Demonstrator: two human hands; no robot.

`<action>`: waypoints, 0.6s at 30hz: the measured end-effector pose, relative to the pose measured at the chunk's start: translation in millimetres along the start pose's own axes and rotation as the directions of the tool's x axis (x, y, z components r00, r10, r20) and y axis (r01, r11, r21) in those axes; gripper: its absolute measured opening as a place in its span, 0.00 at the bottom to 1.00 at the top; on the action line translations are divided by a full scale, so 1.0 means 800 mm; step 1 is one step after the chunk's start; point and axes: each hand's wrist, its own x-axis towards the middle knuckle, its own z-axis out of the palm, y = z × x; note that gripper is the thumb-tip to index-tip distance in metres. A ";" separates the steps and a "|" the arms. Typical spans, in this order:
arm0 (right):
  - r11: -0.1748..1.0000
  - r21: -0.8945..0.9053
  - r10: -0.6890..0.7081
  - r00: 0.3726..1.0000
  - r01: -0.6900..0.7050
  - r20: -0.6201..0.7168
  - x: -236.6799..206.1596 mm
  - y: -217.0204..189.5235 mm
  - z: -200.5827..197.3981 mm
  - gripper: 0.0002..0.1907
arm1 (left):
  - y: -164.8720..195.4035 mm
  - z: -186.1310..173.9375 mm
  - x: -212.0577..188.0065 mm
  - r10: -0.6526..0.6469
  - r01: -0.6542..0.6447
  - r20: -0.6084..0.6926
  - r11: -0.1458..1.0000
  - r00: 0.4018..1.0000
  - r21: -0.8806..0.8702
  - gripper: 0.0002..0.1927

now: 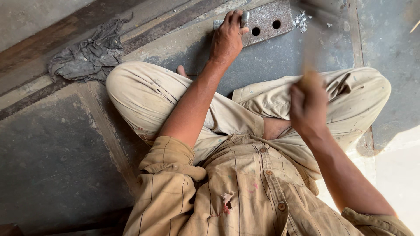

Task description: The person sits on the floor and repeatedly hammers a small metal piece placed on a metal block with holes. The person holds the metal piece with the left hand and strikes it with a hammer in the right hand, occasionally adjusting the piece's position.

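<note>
Head view: left hand [226, 37] pinches a punch [245, 18] on the plate [271, 19]; right hand [307, 105] grips a blurred hammer [311, 43].

Dusty grey floor [57, 161], crumpled rag [89, 52], sunlit edge.

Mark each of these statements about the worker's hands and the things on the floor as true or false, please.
1. The left hand holds a short metal punch on the metal plate. True.
2. The plate has no holes. False: two round holes show in it.
3. The right hand grips a wooden handle, blurred by motion. True.
4. A grey rag covers the plate. False: it lies apart on the floor, to the left.
5. Metal chips lie beside the plate. True.
</note>
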 end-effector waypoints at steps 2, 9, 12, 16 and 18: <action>0.931 -0.217 0.341 0.914 -0.295 0.219 0.007 0.000 0.012 0.19 | 0.002 -0.006 0.000 0.029 -0.029 0.001 0.999 1.000 0.021 0.23; 0.668 0.024 0.717 0.651 -0.744 0.251 -0.035 0.015 0.011 0.21 | -0.017 -0.009 0.006 -0.163 0.119 -0.111 0.937 0.980 -0.327 0.13; 0.581 0.161 0.754 0.602 -0.798 0.265 -0.065 0.034 0.006 0.18 | -0.018 0.001 0.011 -0.225 0.186 -0.054 0.899 0.973 -0.396 0.12; 0.217 0.341 0.817 0.361 -0.915 0.449 -0.092 0.040 0.010 0.16 | -0.014 -0.001 0.012 -0.185 0.144 -0.031 0.852 0.982 -0.503 0.14; 0.182 0.298 0.788 0.320 -0.937 0.526 -0.101 0.035 0.010 0.18 | -0.007 -0.006 0.008 -0.141 0.099 -0.058 0.883 0.988 -0.460 0.15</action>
